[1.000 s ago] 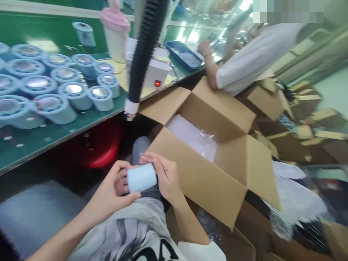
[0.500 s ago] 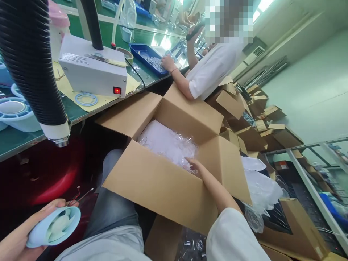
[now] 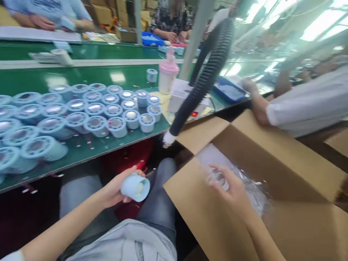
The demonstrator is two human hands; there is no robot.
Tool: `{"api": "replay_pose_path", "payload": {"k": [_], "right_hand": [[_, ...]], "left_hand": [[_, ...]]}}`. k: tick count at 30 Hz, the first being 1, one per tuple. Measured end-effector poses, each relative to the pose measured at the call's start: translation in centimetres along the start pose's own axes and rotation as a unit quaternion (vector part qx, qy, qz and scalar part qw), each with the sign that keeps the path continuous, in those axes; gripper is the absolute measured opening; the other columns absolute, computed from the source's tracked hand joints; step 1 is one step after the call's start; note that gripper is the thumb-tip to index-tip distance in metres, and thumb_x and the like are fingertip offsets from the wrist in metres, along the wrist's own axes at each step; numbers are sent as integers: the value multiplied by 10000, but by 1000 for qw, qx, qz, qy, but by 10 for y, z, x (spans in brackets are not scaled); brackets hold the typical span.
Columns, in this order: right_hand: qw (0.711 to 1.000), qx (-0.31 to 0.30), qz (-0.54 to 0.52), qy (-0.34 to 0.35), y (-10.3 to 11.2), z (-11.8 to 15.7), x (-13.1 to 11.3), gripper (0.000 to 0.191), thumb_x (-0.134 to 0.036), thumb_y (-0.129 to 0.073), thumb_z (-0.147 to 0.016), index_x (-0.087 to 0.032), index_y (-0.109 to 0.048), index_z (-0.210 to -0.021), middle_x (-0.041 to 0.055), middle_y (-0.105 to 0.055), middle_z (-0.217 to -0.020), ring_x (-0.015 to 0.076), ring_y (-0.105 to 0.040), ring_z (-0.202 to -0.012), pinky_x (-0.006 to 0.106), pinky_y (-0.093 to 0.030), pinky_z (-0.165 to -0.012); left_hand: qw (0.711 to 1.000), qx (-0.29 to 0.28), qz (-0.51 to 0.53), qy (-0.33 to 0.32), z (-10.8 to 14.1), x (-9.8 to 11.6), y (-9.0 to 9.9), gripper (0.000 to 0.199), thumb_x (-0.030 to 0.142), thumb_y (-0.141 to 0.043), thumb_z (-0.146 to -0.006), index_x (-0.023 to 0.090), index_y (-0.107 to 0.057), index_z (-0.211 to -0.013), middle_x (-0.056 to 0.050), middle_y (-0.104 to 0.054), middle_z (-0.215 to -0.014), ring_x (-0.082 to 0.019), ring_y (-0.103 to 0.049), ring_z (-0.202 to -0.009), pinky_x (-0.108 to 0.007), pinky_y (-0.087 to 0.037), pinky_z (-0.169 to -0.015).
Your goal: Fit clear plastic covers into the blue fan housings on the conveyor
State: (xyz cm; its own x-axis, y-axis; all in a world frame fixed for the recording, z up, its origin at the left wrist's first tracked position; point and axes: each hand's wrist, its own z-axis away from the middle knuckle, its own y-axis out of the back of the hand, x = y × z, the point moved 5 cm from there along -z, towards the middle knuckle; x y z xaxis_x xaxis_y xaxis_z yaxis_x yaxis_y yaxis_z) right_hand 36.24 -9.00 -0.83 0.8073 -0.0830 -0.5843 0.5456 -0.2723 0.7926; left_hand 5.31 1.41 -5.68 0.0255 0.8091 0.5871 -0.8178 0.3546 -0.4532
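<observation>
Evidently, a green workbench [image 3: 130, 143] was crowded to the left of the black corrugated hose [image 3: 203, 76], where its surface was covered by close-set rows of light-blue housings [image 3: 95, 125]. Ceiling light was reflected in the green top. Behind it, seated workers were seen: a light-blue shirt [image 3: 49, 11] at far left and a patterned top [image 3: 172, 21] nearer the hose.

Dark print was carried on the blue shirt and small print on the white box-shaped device [image 3: 178, 96], but neither could be read. The device was partly hidden by the hose, and its red switch [image 3: 194, 114] was lit.

A pink-lidded cup [image 3: 168, 78] was set just left of the device; a blue tray [image 3: 231, 90] of small pale pieces was placed to the hose's right, near a worker's white sleeve [image 3: 307, 105].

Below and right of the hose, an open carton [image 3: 198, 181] was seen with its flaps spread and clear plastic inside. Below and left of the hose's tip, a light-blue fan housing [image 3: 133, 186] was gripped in the curled left hand [image 3: 119, 188], red wires trailing. Over the carton, a clear plastic piece [image 3: 219, 177] was held between the bent fingers and thumb of the right hand [image 3: 233, 188].
</observation>
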Motion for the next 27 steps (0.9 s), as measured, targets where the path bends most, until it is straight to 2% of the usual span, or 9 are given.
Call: {"api": "replay_pose_path", "payload": {"k": [3,5,7,10,12,16,20,22,27], "right_hand": [[962,-46,45,266,-52,7,-110,484,-275,-580,-840,-254,-499,-1316,135,-580,-1220,284,-573,-1086,415,-526,-855],[946,-42,88,309,-81,5,-151,522,-205,-605,-807,-272,-516,-1317,158,-551,-1232,313,-566,-1049,441,-548,-799],[947,-57,120,294,-102,-3,-169,518,-120,-622,-764,-269,-576,-1258,172,-523,-1270,334,-556,-1016,467,-556,-758],[948,-141,89,271,-119,-13,-175,376,-7,-643,-685,-230,-688,-986,141,-504,-1312,338,-534,-1064,467,-547,-795],[950,-208,-10,231,-121,-16,-175,225,-35,-707,-660,-200,-667,-808,116,-518,-1272,304,-540,-1085,434,-536,-846],[944,-233,-218,82,-115,-20,-174,145,-287,-679,-782,-184,-619,-699,100,-538,-1111,220,-586,-989,355,-529,-819],[924,-211,-320,-20,-112,-24,-168,312,-371,-579,-830,-190,-627,-581,87,-587,-988,199,-588,-897,280,-513,-632],[907,-202,-364,-63,-112,-26,-161,323,-384,-643,-773,-188,-622,-517,85,-618,-951,209,-591,-889,278,-512,-608],[842,-213,-468,-159,-114,-26,-148,323,-459,-712,-725,-184,-681,-559,94,-684,-1012,230,-645,-873,327,-563,-623]], "left_hand": [[989,-39,-144,-25,10,10,5,360,494,-582,-781,139,-594,-842,7,-552,-633,-70,-448,-410,-136,-311,-285],[978,-52,-198,-41,22,18,7,312,430,-656,-738,132,-640,-828,3,-559,-660,-86,-469,-467,-152,-337,-319],[937,-56,-326,-115,37,31,5,220,346,-652,-758,147,-668,-851,-10,-600,-756,-116,-532,-608,-176,-428,-456],[822,-18,-508,-258,60,45,1,160,272,-565,-831,171,-665,-906,-29,-623,-904,-157,-568,-826,-257,-467,-752],[801,22,-519,-298,68,46,5,192,264,-583,-826,178,-640,-988,-40,-621,-969,-175,-578,-883,-299,-454,-826],[808,66,-473,-344,65,38,19,621,376,-789,-655,209,-564,-1209,-66,-577,-1071,-221,-577,-979,-357,-471,-879],[788,38,-472,-394,55,30,23,655,431,-843,-557,228,-644,-1147,-106,-535,-1168,-286,-537,-1117,-427,-427,-997],[808,-2,-444,-388,52,26,21,675,398,-844,-568,236,-620,-1185,-119,-542,-1236,-300,-523,-1169,-441,-424,-1012],[897,-72,-316,-299,52,18,12,647,293,-769,-693,217,-514,-1282,-117,-560,-1276,-251,-573,-1132,-383,-506,-932]]}}
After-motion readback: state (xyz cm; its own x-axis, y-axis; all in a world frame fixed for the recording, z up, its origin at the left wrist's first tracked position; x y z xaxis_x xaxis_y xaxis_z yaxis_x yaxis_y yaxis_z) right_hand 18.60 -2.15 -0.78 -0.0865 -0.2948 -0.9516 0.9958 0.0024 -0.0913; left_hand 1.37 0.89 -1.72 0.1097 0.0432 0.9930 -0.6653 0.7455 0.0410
